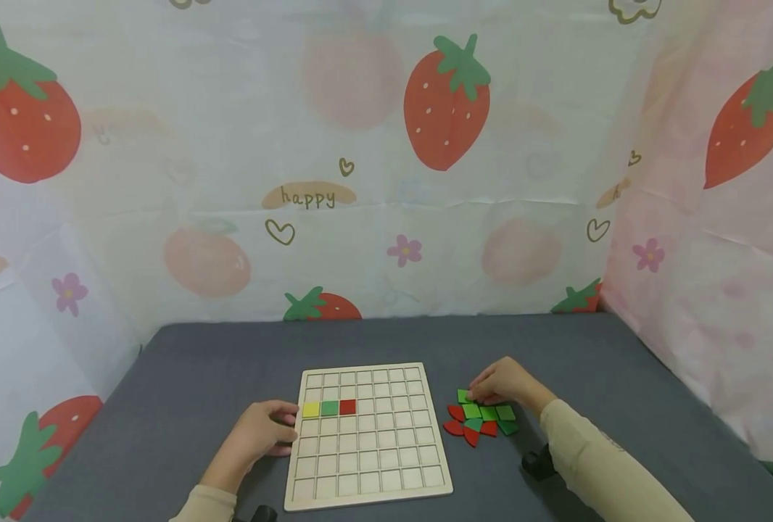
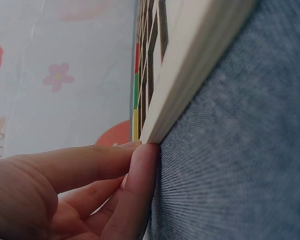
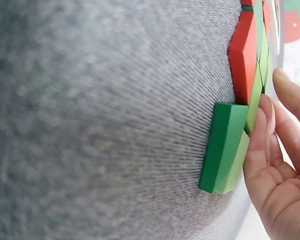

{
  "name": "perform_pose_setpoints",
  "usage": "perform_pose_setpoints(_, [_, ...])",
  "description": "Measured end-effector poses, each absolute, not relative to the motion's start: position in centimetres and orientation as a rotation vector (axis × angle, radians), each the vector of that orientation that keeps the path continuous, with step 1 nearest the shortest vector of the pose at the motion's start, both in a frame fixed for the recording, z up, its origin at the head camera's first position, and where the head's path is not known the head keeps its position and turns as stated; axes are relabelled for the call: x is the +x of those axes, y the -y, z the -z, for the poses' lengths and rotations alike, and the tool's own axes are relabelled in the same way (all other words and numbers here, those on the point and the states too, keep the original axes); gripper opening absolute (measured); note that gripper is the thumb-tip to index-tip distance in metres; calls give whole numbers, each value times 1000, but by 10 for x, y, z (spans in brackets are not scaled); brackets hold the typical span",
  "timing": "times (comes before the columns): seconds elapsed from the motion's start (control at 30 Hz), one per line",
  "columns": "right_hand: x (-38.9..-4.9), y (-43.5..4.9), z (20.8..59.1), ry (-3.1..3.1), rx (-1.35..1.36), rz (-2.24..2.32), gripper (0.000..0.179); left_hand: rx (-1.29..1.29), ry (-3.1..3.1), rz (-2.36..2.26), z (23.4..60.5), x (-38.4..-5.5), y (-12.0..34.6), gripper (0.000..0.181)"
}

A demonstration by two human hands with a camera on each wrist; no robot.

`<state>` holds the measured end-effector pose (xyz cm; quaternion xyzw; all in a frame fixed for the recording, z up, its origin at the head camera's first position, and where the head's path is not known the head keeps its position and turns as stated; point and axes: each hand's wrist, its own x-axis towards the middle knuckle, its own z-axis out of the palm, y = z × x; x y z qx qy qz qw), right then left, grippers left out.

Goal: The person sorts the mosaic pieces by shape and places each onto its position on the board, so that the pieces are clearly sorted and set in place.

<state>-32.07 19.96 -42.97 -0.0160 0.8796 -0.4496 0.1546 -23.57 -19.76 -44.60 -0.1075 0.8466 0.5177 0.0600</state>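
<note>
A pale wooden grid board lies on the grey table. Along its left side, my left hand pinches the edge between thumb and index finger; the thumb is against the side wall in the left wrist view. Three square tiles sit side by side in one row: yellow, green and red. My right hand is over a cluster of green and red pieces, its fingertips at a light green tile. In the right wrist view the thumb stands apart from the other fingers.
Several light green squares, a dark green piece and red petal-shaped pieces lie close together right of the board. A strawberry-print cloth hangs behind and beside the table. A black wrist device sits under the right forearm.
</note>
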Motion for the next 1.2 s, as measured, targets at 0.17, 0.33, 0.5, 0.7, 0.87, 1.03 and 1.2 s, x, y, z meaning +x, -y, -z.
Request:
perform_pose_setpoints(0.17, [-325,-201,436,-2555,-54,1267,23,-320,-2560,-1566,447,-237,199,50])
perform_pose_setpoints(0.33, [-319,-194,429,-2599,-44,1238,17,-331,-2560,-1565,447,-237,198,50])
perform_pose_setpoints(0.5, [-319,-192,430,-2616,1,1221,15,-334,-2561,-1566,447,-236,197,50])
perform_pose_setpoints(0.7, [-320,-193,430,-2599,0,1243,15,-342,-2574,-1567,446,-236,197,50])
perform_pose_setpoints(0.87, [-321,-194,430,-2529,15,1327,13,-344,-2570,-1564,446,-237,197,49])
perform_pose_setpoints(1.03, [-321,-194,429,-2482,47,1379,13,-340,-2561,-1566,446,-237,198,49])
perform_pose_setpoints(1.2, [-324,-190,425,-2468,62,1401,13,-341,-2558,-1568,446,-237,198,49])
